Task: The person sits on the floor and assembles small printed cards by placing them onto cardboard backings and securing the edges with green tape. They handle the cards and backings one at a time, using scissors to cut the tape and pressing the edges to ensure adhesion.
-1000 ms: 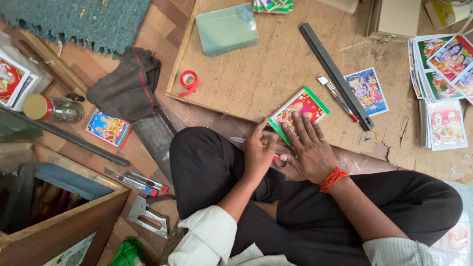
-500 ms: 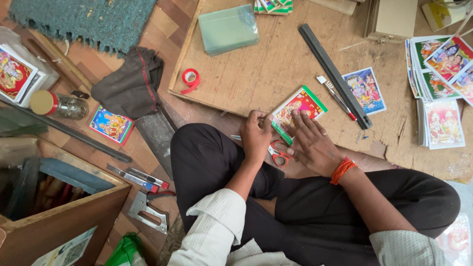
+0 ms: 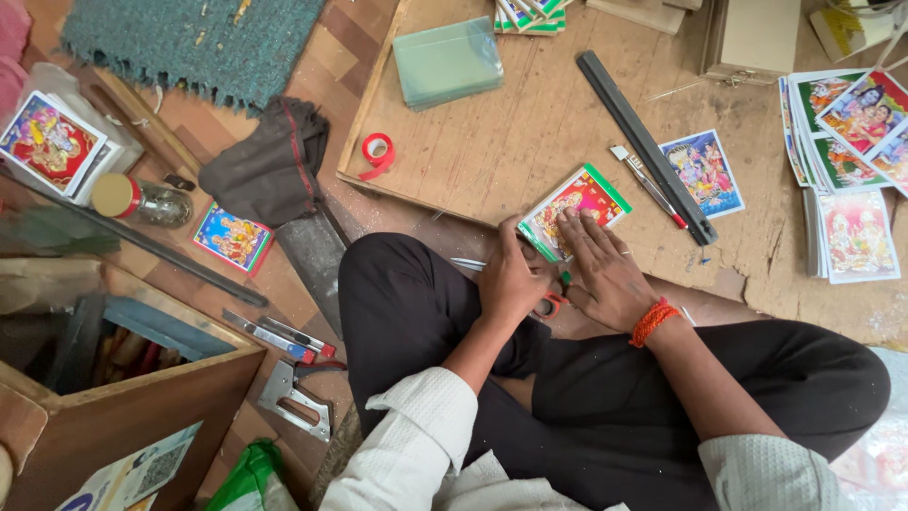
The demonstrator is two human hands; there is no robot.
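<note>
fingers (image 3: pixel 577 237) of the right hand (image 3: pixel 605 274) lie spread flat on the green-edged picture card (image 3: pixel 577 203) on the wooden board (image 3: pixel 492 142); left hand (image 3: pixel 511 279) curls at its near edge. best pin firmly, keeping edges square.

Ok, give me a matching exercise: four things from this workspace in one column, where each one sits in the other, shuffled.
Things:
1. red tape roll
2. black ruler
3. staple gun
4. green-edged picture

Places:
A. under the right hand fingertips
B. on the floor by the wooden box
C. at the board's left edge
D. lying diagonally across the board

Pairs: 1-C, 2-D, 3-B, 4-A
</note>
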